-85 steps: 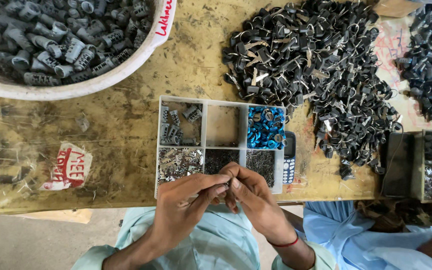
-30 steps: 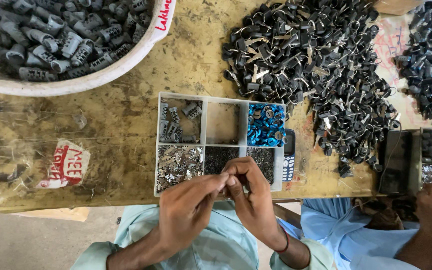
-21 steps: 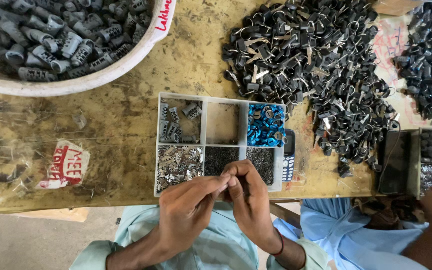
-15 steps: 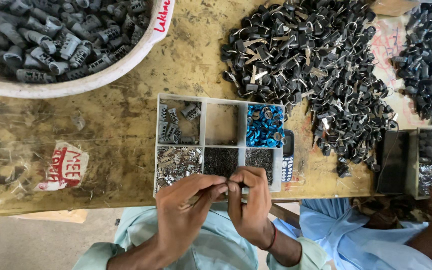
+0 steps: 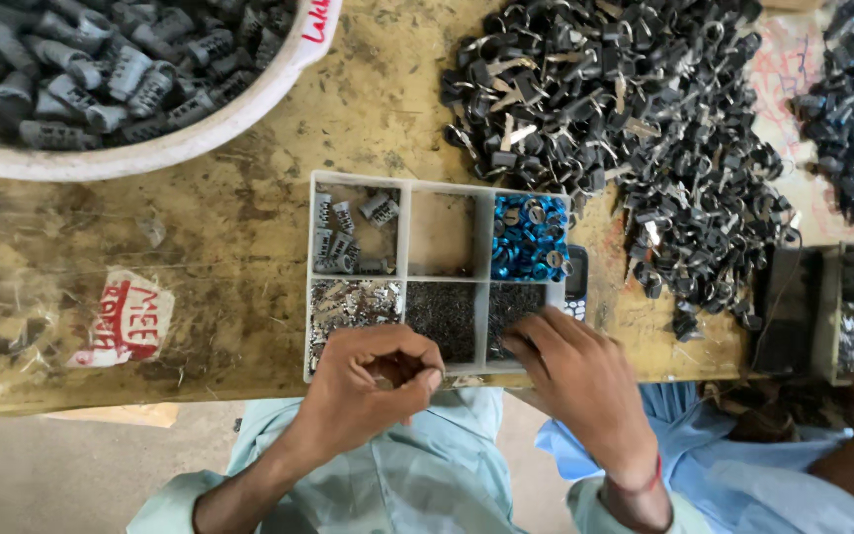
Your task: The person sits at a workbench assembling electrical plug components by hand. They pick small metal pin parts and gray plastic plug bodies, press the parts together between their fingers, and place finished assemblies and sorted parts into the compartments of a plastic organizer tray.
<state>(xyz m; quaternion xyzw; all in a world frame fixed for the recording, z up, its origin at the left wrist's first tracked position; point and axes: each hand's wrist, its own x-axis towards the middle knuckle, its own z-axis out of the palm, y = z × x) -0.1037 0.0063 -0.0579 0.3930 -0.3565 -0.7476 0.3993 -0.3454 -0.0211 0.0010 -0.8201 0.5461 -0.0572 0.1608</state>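
The left hand (image 5: 368, 381) was curled at the near edge of the bench, thumb and fingertips pinched together, though whatever small piece sat in that pinch was too tiny to make out. Just beyond its knuckles lay the white compartment tray (image 5: 402, 280), and the nearest cell to that hand held silvery metal bits (image 5: 353, 302). The right hand (image 5: 580, 381) was reaching over the tray's near right corner, fingers spread loosely and fingertips down in the cell of fine dark bits (image 5: 521, 305); whether it had anything between them could not be told. Straight ahead of that hand sat the cell of shiny blue pieces (image 5: 528, 237), with a bare cell beside it and small grey cylinders (image 5: 348, 232) in the far left cell. Further out from the right hand sprawled a big heap of black and silver key parts (image 5: 635, 109). Far ahead of the left hand stood a white basin (image 5: 200, 143) filled with grey plastic caps (image 5: 101, 69). Off to the right, another person's blue sleeve (image 5: 743, 465) showed.
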